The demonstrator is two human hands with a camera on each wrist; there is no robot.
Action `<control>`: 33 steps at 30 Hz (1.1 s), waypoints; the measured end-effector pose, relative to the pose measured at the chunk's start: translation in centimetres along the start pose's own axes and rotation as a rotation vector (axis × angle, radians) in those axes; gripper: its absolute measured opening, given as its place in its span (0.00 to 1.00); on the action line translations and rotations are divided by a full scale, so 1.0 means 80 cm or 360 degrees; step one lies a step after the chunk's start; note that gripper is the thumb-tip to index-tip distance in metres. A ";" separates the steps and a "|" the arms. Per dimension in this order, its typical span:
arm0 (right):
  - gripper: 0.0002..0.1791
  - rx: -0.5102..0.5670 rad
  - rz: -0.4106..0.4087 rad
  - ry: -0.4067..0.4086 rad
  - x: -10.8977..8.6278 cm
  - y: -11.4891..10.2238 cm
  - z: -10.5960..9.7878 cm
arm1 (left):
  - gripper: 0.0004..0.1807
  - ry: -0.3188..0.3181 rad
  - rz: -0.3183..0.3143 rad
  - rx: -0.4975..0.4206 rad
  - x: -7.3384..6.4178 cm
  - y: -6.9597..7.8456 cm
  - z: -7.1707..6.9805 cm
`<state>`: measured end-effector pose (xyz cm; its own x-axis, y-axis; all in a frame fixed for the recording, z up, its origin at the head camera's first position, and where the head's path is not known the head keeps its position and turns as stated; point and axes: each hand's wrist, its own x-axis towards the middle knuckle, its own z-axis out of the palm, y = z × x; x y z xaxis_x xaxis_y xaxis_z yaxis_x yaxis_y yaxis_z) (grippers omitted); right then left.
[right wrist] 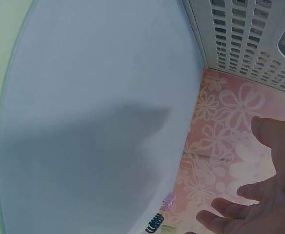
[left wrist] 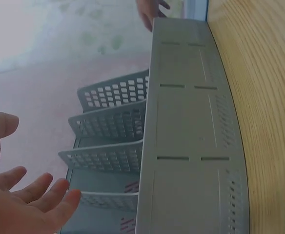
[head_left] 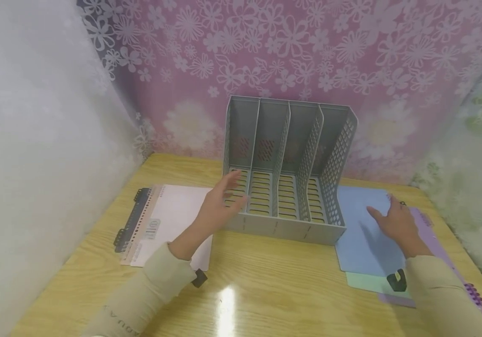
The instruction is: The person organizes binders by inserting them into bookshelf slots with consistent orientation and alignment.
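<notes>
A grey file rack (head_left: 285, 229) with several upright compartments stands at the back of the table. My left hand (head_left: 219, 203), fingers apart and holding nothing, hovers in front of its leftmost compartment; the left wrist view shows the same hand (left wrist: 30, 195) beside the rack's dividers (left wrist: 108, 153). Above the blue notebook cover (head_left: 359, 224) to the right of the rack, my right hand (head_left: 396, 224) hangs with loosely spread fingers. The right wrist view shows that hand (right wrist: 264, 185) casting a shadow on the blue cover (right wrist: 93, 63), with nothing in its grasp.
Left of the rack lies a stack of spiral notebooks, a pale pink one (head_left: 186, 206) on top and a dark one (head_left: 133, 217) at the edge. Green (head_left: 371, 283) and purple (head_left: 439, 243) notebooks show beneath and beside the blue one. A flowered curtain (head_left: 266, 56) hangs behind.
</notes>
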<state>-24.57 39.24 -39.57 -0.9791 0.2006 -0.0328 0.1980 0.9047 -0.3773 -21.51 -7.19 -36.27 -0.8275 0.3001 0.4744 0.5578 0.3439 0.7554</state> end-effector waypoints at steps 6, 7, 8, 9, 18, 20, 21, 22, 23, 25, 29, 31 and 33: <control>0.55 0.0035 0.0045 -0.0037 0.004 0.005 -0.003 | 0.33 -0.0244 -0.0141 -0.0235 0.003 0.013 0.011; 0.54 0.0032 0.0035 -0.0040 0.005 0.007 -0.003 | 0.33 -0.0295 -0.0162 -0.0287 0.003 0.016 0.013; 0.55 0.0033 0.0034 -0.0049 0.005 0.008 -0.004 | 0.33 -0.0349 -0.0183 -0.0332 0.003 0.018 0.014; 0.55 0.0031 0.0033 -0.0058 0.006 0.010 -0.004 | 0.33 -0.0404 -0.0206 -0.0379 0.003 0.021 0.016; 0.55 0.0019 -0.0001 -0.0121 0.009 0.023 0.000 | 0.30 -0.0718 -0.0401 -0.0580 -0.005 0.030 0.046; 0.55 0.0017 -0.0011 -0.0132 0.010 0.026 0.000 | 0.29 -0.0785 -0.0422 -0.0606 -0.007 0.031 0.055; 0.55 0.0013 -0.0018 -0.0140 0.011 0.028 0.000 | 0.29 -0.0824 -0.0426 -0.0621 -0.008 0.032 0.060; 0.55 0.0009 -0.0018 -0.0152 0.011 0.031 -0.001 | 0.28 -0.0861 -0.0425 -0.0635 -0.009 0.033 0.065; 0.55 0.0005 -0.0018 -0.0162 0.012 0.033 -0.002 | 0.28 -0.0896 -0.0436 -0.0674 -0.009 0.032 0.071; 0.55 -0.0002 -0.0035 -0.0192 0.013 0.038 -0.005 | 0.29 -0.0977 -0.0478 -0.0789 -0.011 0.032 0.081; 0.53 -0.0035 -0.0073 -0.0247 0.014 0.044 -0.012 | 0.30 -0.1094 -0.0663 -0.1071 -0.014 0.032 0.104; 0.53 -0.0043 -0.0074 -0.0258 0.015 0.046 -0.015 | 0.31 -0.1118 -0.0743 -0.1134 -0.016 0.033 0.117; 0.53 -0.0047 -0.0061 -0.0266 0.016 0.047 -0.017 | 0.31 -0.1109 -0.0809 -0.1164 -0.017 0.034 0.131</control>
<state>-24.98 43.40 -39.77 -0.9795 0.1030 -0.1733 0.1595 0.9216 -0.3539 -18.22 2.64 -39.59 -0.6045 0.7832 -0.1456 -0.1939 0.0326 0.9805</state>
